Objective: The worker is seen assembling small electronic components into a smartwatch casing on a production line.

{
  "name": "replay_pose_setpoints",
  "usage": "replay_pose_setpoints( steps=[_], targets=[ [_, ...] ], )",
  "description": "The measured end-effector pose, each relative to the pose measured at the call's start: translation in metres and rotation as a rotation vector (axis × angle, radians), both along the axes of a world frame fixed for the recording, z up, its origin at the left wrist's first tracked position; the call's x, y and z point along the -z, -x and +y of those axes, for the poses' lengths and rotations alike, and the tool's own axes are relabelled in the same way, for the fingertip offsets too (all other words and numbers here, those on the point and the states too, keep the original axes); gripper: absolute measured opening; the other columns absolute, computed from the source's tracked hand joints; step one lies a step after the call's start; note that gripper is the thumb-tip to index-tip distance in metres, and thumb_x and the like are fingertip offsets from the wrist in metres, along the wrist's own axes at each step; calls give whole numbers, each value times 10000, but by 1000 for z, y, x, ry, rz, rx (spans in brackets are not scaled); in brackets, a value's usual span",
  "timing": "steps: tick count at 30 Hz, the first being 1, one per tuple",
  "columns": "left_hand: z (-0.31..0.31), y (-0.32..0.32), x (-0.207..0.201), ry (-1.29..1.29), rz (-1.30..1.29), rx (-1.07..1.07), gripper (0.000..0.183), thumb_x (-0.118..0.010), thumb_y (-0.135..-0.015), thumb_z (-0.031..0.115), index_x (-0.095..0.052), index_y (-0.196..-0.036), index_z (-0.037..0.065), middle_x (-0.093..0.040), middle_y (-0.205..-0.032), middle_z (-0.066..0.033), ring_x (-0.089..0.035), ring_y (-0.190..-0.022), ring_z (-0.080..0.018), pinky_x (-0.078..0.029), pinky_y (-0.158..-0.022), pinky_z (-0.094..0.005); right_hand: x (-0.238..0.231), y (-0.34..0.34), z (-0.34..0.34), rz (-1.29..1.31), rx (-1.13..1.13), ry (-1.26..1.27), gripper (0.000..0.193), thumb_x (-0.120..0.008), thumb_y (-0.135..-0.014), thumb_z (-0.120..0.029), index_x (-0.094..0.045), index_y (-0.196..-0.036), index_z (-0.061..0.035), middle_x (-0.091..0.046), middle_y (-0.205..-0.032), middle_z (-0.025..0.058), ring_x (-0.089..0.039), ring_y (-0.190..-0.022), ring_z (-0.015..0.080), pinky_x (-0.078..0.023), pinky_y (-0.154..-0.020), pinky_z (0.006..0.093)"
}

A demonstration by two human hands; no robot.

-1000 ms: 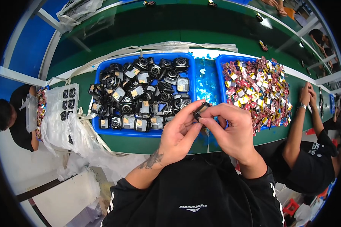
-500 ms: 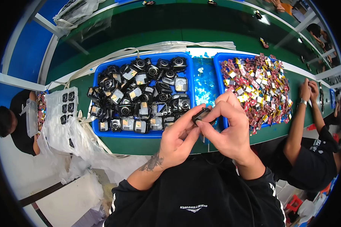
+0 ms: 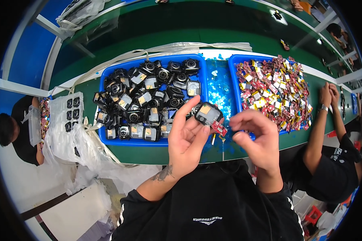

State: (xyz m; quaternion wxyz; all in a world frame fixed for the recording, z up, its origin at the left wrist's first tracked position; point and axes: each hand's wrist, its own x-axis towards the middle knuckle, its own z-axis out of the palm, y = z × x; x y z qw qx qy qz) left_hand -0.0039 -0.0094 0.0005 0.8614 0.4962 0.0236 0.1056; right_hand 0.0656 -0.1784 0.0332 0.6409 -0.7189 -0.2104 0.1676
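My left hand (image 3: 184, 140) grips a black smartwatch case (image 3: 207, 112) in front of my chest. The case's grey inner side, with a tan patch, faces up. From its lower right edge hangs a small red circuit board (image 3: 219, 127), with a yellow and silver piece (image 3: 213, 139) just below. To the right, my right hand (image 3: 258, 138) is apart from the case, its thumb and forefinger spread and nothing visible between them. Many similar watch cases (image 3: 133, 116) fill the blue tray (image 3: 203, 76) on the left.
A second blue tray (image 3: 235, 86) holds a heap of red boards with white and yellow pieces (image 3: 271, 92). Blue film scraps (image 3: 218, 88) lie between the trays. Far left is a clear blister tray (image 3: 60, 120) with watch parts. Co-workers sit on the left (image 3: 22, 128) and right (image 3: 330, 160).
The watch case has turned so its grey inside faces up, and the red board now shows hanging out. My right hand has let go and moved right.
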Motion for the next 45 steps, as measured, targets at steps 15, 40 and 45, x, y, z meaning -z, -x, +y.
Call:
replay_pose_setpoints(
  steps=[15,40,45],
  targets=[
    [19,3,-20,-955,-111,3,276,-703,-773,-50,-717,-1046,-5,-675,-998,-154,-686,-860,-213,-542,-715,-289,-1,-7,1,308,-223,-113,88,-659,-892,-40,-586,-918,1,-558,-868,-4,-515,-787,41,-470,-633,187],
    [11,12,4,-296,163,199,461,-580,-873,-56,-567,-1323,43,-607,-1254,-148,-612,-1127,-182,-538,-910,-306,12,5,5,-55,30,88,335,-722,-777,57,-491,-1003,-32,-604,-839,26,-491,-641,41,-391,-584,194],
    [12,11,5,-481,99,191,498,-579,-873,-51,-540,-1356,65,-613,-1281,-101,-623,-1116,-178,-535,-913,-316,14,2,7,-191,27,140,317,-732,-765,50,-527,-992,-32,-616,-826,27,-474,-598,55,-373,-540,212]
  ],
)
